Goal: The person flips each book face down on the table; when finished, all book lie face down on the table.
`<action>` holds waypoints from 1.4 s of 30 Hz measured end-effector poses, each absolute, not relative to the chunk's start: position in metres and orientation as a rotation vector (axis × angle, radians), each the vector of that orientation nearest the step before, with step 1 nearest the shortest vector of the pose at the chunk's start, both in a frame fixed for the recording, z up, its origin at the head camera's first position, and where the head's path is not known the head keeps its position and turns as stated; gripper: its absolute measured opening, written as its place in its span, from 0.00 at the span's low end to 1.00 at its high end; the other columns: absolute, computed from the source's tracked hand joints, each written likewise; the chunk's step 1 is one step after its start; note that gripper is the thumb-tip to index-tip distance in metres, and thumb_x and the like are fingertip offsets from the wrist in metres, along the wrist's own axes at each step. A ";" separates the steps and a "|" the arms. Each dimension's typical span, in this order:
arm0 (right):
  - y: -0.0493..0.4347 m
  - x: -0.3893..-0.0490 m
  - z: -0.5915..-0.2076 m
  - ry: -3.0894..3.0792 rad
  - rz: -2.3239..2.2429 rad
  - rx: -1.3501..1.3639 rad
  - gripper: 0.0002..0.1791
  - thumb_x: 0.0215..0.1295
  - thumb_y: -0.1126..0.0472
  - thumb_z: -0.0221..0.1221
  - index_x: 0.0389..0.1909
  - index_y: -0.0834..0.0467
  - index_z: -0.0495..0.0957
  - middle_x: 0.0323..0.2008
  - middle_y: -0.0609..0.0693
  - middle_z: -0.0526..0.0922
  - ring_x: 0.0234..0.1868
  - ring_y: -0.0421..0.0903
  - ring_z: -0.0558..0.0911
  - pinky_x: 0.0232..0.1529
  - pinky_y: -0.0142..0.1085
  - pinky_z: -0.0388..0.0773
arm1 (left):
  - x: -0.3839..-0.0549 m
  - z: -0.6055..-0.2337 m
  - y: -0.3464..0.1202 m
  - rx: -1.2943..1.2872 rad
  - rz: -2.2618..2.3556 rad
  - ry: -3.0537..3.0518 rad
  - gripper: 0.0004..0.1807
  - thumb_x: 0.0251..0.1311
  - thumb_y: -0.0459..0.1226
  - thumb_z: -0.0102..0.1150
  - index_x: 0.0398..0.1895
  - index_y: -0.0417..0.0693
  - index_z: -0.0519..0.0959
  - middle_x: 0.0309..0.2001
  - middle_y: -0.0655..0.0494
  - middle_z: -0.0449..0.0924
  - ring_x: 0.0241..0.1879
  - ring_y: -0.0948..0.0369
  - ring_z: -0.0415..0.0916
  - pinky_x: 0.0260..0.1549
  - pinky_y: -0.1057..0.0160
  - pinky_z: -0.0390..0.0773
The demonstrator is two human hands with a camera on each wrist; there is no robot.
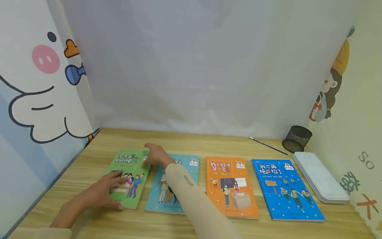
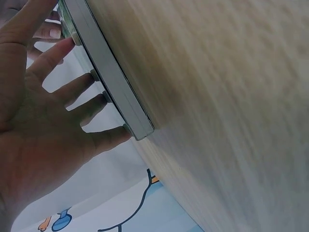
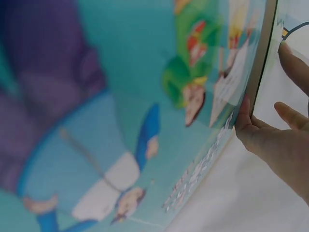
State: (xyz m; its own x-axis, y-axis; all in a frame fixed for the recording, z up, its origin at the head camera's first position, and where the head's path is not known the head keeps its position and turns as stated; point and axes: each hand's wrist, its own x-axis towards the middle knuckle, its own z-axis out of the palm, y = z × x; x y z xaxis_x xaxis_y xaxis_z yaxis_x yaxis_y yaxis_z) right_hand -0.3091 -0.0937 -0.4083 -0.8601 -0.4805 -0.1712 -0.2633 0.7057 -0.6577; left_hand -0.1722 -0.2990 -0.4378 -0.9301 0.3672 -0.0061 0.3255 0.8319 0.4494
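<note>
A green book (image 1: pixel 128 166) lies cover up at the left of the wooden table. My left hand (image 1: pixel 104 192) reaches over its left side with fingers spread. In the left wrist view, several fingertips touch the green book (image 2: pixel 113 72), seen edge-on. My right hand (image 1: pixel 156 155) is at the green book's upper right corner, its index finger stretched past the top edge. The right forearm crosses a teal book (image 1: pixel 191 176) and hides part of its cover. That teal book (image 3: pixel 135 63) fills much of the right wrist view, with the right hand (image 3: pixel 277 145) beyond it.
An orange book (image 1: pixel 215 196) and a blue book (image 1: pixel 268 196) lie to the right in the same row. Behind them are a pencil (image 1: pixel 268 146) and a black mesh pen holder (image 1: pixel 298 137). A white case (image 1: pixel 319 179) lies near the right wall.
</note>
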 end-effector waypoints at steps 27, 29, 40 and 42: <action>-0.086 -0.315 -0.417 2.473 -1.186 -0.618 0.30 0.61 0.67 0.67 0.64 0.68 0.72 0.64 0.65 0.74 0.48 0.60 0.84 0.47 0.48 0.84 | -0.170 -0.436 -0.304 0.634 0.816 2.804 0.53 0.35 0.52 0.83 0.68 0.43 0.71 0.70 0.25 0.58 0.67 0.22 0.55 0.57 0.24 0.64; -0.084 -0.314 -0.414 2.406 -1.260 -0.580 0.29 0.62 0.69 0.66 0.64 0.68 0.71 0.62 0.66 0.75 0.40 0.58 0.86 0.41 0.46 0.86 | -0.170 -0.433 -0.304 0.631 0.806 2.804 0.54 0.34 0.53 0.83 0.69 0.44 0.71 0.71 0.26 0.58 0.67 0.23 0.55 0.58 0.24 0.64; -0.077 -0.316 -0.417 2.099 -1.489 -0.425 0.28 0.65 0.73 0.60 0.67 0.66 0.69 0.50 0.66 0.80 0.37 0.61 0.88 0.34 0.45 0.88 | -0.168 -0.424 -0.303 0.636 0.835 2.701 0.57 0.37 0.50 0.83 0.72 0.41 0.65 0.72 0.22 0.53 0.68 0.21 0.52 0.59 0.24 0.63; -0.075 -0.318 -0.414 2.068 -1.534 -0.411 0.29 0.65 0.73 0.60 0.67 0.67 0.69 0.51 0.67 0.79 0.37 0.61 0.88 0.35 0.45 0.88 | -0.169 -0.420 -0.301 0.632 0.864 2.686 0.58 0.37 0.49 0.83 0.73 0.40 0.64 0.72 0.21 0.51 0.68 0.20 0.50 0.58 0.23 0.62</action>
